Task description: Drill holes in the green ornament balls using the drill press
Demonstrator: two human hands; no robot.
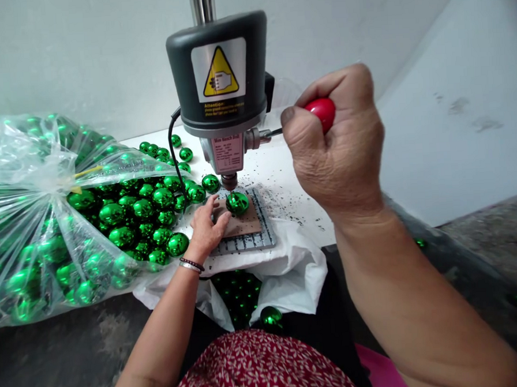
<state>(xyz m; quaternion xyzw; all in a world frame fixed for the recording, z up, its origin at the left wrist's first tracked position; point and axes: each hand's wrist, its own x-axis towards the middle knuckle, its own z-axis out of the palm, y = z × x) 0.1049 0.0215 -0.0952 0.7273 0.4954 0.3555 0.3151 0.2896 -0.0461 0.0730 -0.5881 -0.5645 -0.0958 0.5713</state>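
Note:
My right hand [340, 143] is wrapped round the red knob [323, 112] on the feed lever of a small bench drill [218, 74]. Under the drill's chuck [229, 181], a shiny green ball [237, 202] sits on a brown board [243, 224], with the bit down at its top. My left hand [209, 225] lies on the board just left of this ball, thumb and fingers apart; whether a fingertip touches the ball I cannot tell. The board rests on the drill's grey slotted base [265, 239].
A clear plastic bag [53, 169] full of green balls spreads over the left of the white table [311, 214], with loose balls [186, 154] beside it. Dark shavings litter the tabletop. Below the front edge, a white sack [294, 266] gapes with green balls inside. A wall stands behind.

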